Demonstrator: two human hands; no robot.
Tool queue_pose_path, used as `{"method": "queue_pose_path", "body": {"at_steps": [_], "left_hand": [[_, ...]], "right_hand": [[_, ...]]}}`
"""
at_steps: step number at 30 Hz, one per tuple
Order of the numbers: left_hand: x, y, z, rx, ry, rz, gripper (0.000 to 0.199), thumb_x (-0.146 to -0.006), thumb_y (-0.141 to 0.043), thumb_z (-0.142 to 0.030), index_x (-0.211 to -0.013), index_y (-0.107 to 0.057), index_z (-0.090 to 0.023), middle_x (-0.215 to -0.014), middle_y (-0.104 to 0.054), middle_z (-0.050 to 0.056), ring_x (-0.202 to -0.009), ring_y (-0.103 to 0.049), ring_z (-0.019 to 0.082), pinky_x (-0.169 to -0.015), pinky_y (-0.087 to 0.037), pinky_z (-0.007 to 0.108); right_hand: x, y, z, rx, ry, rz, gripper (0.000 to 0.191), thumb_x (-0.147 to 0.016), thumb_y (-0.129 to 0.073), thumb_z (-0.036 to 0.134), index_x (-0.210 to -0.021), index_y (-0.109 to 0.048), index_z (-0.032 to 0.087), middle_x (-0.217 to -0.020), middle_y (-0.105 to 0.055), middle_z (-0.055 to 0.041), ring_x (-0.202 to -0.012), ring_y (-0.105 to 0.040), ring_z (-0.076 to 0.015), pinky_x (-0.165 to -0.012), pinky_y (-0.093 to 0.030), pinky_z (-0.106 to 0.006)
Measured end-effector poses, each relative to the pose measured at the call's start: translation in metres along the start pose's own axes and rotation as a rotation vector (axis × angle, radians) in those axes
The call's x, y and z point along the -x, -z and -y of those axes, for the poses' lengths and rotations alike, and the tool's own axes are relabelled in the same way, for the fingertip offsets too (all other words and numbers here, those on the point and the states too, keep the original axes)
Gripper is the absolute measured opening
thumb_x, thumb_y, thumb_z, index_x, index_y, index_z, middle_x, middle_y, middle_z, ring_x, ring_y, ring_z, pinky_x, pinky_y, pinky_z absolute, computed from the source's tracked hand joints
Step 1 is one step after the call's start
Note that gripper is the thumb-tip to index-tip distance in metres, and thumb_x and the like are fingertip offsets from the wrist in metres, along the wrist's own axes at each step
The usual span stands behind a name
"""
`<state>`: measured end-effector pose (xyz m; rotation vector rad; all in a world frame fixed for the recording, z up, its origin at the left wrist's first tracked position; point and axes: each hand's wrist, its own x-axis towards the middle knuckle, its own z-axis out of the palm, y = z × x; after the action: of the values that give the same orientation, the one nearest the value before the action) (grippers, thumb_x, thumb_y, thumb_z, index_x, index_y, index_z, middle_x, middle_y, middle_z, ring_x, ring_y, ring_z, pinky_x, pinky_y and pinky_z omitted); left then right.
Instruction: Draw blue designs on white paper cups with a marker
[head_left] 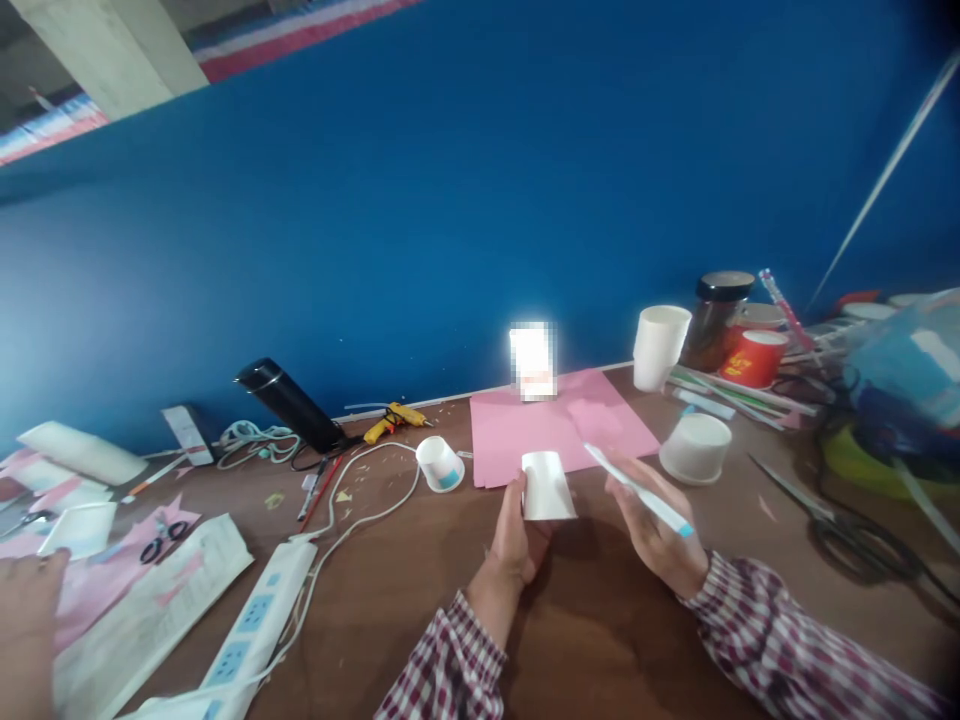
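My left hand [516, 540] is closed around the side of a white paper cup [546, 487], narrower at the top; whether the cup is whole or cut, I cannot tell. A slim white pen with a light-blue end [637, 488] lies in the grip of my right hand [660, 525], its tip pointing up and left, apart from the cup. Just beyond both hands are sheets of pink paper [517, 440]. An upturned white paper cup [696, 449] stands right of my right hand, and a smaller paper cup with a blue patch [440, 465] is to the left.
Large scissors [855, 540] lie at the right, near stacked white cups [660, 348]. A bright, blurred upright object [533, 360] stands by the blue wall [450, 200]. Leftward are a yellow glue gun [394, 421], a power strip [251, 625] and another person's hand [30, 610].
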<state>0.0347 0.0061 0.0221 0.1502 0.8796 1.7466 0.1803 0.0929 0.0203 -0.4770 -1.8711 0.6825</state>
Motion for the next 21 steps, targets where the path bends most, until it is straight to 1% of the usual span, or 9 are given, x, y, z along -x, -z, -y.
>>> {"method": "queue_pose_path", "body": {"at_steps": [1,3,6,8,11,13,17,21], "left_hand": [[0.0,0.001,-0.002,0.015,0.017,0.0,0.045,-0.087,-0.052,-0.044,-0.11,-0.061,-0.006,-0.087,-0.072,0.012,-0.075,-0.068,0.021,-0.076,-0.053,0.034],[-0.002,0.003,-0.004,0.05,0.031,0.007,0.046,-0.089,-0.051,-0.045,-0.112,-0.06,-0.006,-0.092,-0.072,0.013,-0.078,-0.069,0.021,-0.076,-0.052,0.033],[-0.005,0.006,-0.006,0.08,0.021,0.013,0.046,-0.087,-0.054,-0.045,-0.113,-0.06,-0.008,-0.096,-0.072,0.012,-0.082,-0.069,0.022,-0.079,-0.052,0.034],[-0.006,0.007,-0.006,0.075,0.01,0.022,0.046,-0.086,-0.055,-0.045,-0.114,-0.061,-0.009,-0.097,-0.072,0.013,-0.085,-0.068,0.023,-0.079,-0.051,0.035],[-0.007,0.007,-0.005,0.041,-0.017,0.013,0.047,-0.085,-0.056,-0.046,-0.115,-0.061,-0.01,-0.101,-0.071,0.014,-0.085,-0.067,0.023,-0.077,-0.051,0.035],[-0.007,0.007,-0.004,0.034,-0.03,0.009,0.045,-0.085,-0.056,-0.044,-0.113,-0.062,-0.009,-0.102,-0.07,0.014,-0.086,-0.066,0.023,-0.079,-0.05,0.036],[-0.006,0.005,-0.003,0.023,-0.049,0.03,0.039,-0.084,-0.058,-0.04,-0.104,-0.066,-0.007,-0.098,-0.071,0.013,-0.084,-0.065,0.022,-0.08,-0.05,0.035],[-0.005,0.003,-0.003,0.004,-0.041,0.037,0.04,-0.084,-0.056,-0.041,-0.101,-0.067,-0.007,-0.094,-0.071,0.013,-0.082,-0.065,0.021,-0.081,-0.049,0.033]], "right_hand": [[0.0,0.001,-0.001,-0.006,-0.008,0.0,0.026,-0.094,-0.048,0.024,-0.116,-0.062,0.019,-0.093,-0.066,-0.0086,-0.082,-0.064,-0.0203,-0.077,-0.054,-0.033],[0.001,0.0,-0.003,-0.038,-0.077,-0.004,0.024,-0.095,-0.047,0.026,-0.111,-0.063,0.019,-0.094,-0.066,-0.0087,-0.081,-0.064,-0.0191,-0.074,-0.055,-0.032],[0.002,-0.003,-0.001,-0.135,-0.226,-0.04,0.023,-0.096,-0.046,0.031,-0.108,-0.062,0.018,-0.089,-0.066,-0.0075,-0.075,-0.065,-0.0169,-0.068,-0.057,-0.028],[0.002,-0.005,0.002,-0.181,-0.274,-0.066,0.022,-0.096,-0.046,0.034,-0.103,-0.061,0.018,-0.084,-0.065,-0.0062,-0.072,-0.065,-0.0161,-0.065,-0.057,-0.027],[0.003,-0.006,0.008,-0.201,-0.282,-0.066,0.02,-0.095,-0.048,0.036,-0.098,-0.058,0.019,-0.079,-0.065,-0.0053,-0.069,-0.065,-0.0162,-0.063,-0.057,-0.026],[0.003,-0.006,0.012,-0.187,-0.282,-0.039,0.018,-0.094,-0.05,0.035,-0.098,-0.057,0.019,-0.078,-0.066,-0.0055,-0.069,-0.066,-0.0169,-0.061,-0.056,-0.026],[0.006,-0.004,0.02,-0.115,-0.259,0.027,0.013,-0.091,-0.054,0.03,-0.095,-0.058,0.019,-0.08,-0.067,-0.0063,-0.069,-0.066,-0.0178,-0.059,-0.054,-0.027],[0.01,-0.006,0.024,-0.115,-0.247,0.083,0.01,-0.09,-0.054,0.029,-0.093,-0.057,0.019,-0.078,-0.067,-0.0061,-0.067,-0.065,-0.0176,-0.055,-0.051,-0.026]]}}
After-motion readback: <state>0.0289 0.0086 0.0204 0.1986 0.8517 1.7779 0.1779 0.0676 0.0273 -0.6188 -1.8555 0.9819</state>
